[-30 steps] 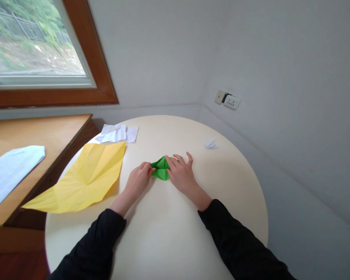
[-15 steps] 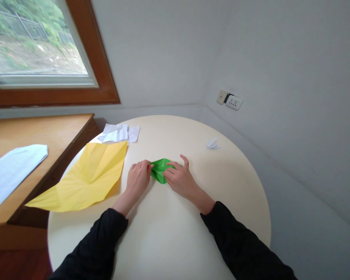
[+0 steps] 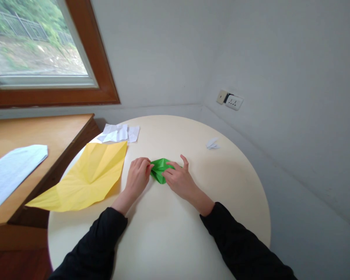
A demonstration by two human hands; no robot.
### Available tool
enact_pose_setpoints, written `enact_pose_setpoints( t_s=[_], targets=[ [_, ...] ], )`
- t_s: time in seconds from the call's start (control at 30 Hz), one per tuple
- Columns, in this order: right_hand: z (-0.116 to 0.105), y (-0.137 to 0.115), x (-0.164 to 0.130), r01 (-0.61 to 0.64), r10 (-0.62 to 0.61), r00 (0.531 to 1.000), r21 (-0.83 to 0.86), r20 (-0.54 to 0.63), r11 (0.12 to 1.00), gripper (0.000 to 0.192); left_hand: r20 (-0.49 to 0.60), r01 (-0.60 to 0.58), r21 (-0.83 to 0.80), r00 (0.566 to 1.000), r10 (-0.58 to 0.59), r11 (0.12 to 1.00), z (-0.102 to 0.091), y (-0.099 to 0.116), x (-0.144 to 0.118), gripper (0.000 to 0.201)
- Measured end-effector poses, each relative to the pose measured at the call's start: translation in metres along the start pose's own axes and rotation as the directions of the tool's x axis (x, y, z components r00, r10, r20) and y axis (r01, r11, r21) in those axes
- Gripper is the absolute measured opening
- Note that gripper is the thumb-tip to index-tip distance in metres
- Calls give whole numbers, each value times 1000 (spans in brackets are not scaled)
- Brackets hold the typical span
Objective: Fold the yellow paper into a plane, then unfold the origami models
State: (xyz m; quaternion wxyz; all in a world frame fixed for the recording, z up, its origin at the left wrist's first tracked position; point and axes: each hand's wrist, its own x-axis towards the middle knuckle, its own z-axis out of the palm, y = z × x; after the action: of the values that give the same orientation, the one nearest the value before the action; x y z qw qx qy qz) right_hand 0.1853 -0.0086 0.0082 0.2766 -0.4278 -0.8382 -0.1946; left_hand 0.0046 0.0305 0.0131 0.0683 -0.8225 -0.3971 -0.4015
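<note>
One folded green paper (image 3: 160,169) lies flat on the round cream surface (image 3: 169,229), directly between the two hands: the left hand (image 3: 137,177) pinches its left corner with thumb and fingers (image 3: 147,165), and the right hand (image 3: 179,179) presses on its right part with fingers that are spread and flat, not clenched. On the same surface I count one large creased yellow sheet (image 3: 87,179) to the left, one crumpled white paper (image 3: 119,133) behind it, and one small white folded piece (image 3: 212,143) well apart to the right. One more white sheet (image 3: 11,173) lies on the wooden desk (image 3: 37,132) under the window.
</note>
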Motion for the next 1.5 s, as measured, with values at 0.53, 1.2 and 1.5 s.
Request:
enact_pose_setpoints(
  t_s=[0.53, 1.2, 1.5],
  targets=[
    [-1, -1, 0, -67, 65, 995, 28, 74, 997, 17, 143, -136, 10, 981, 133, 991, -22, 3, 7, 15],
    [2, -5, -3, -89, 76, 983, 72, 170, 993, 16, 204, 66, -191, 979, -26, 979, -18, -10, 5, 11],
    [1, -7, -2, -101, 87, 980, 70, 181, 992, 17, 189, 191, -233, 971, -148, 954, -18, -7, 6, 16]
  ],
)
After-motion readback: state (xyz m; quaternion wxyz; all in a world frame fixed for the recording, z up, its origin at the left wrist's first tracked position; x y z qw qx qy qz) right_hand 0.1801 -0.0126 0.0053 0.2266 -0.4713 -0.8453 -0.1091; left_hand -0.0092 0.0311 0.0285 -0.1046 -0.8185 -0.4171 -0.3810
